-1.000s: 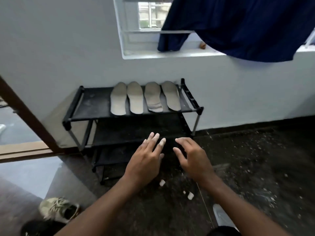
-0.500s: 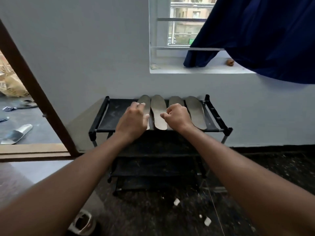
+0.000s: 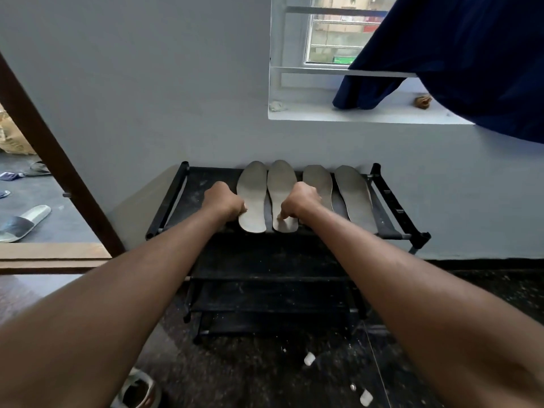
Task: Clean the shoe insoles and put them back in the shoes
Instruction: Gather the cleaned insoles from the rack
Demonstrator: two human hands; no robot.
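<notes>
Several grey insoles lie side by side on the top shelf of a black shoe rack [image 3: 167,207] against the wall. My left hand [image 3: 223,203] is curled at the left edge of the leftmost insole [image 3: 253,195], its fingertips pinching that edge near the heel. My right hand [image 3: 300,201] is curled over the gap between the second insole [image 3: 279,187] and the third insole [image 3: 319,184], thumb pressed on the second one's heel. The fourth insole [image 3: 353,195] lies untouched at the right. A pale sneaker [image 3: 138,391] sits on the floor at the bottom left.
The rack's lower shelves [image 3: 270,293] are dark and dusty. White scraps [image 3: 309,359] lie on the speckled floor. A doorway with a brown frame [image 3: 56,160] opens at left, with a slipper [image 3: 23,223] beyond. A dark blue cloth [image 3: 459,54] hangs over the window sill [image 3: 353,116].
Both hands rose from above the floor to the rack's top shelf, then curled onto the heel ends of the insoles. The view has moved closer to the rack.
</notes>
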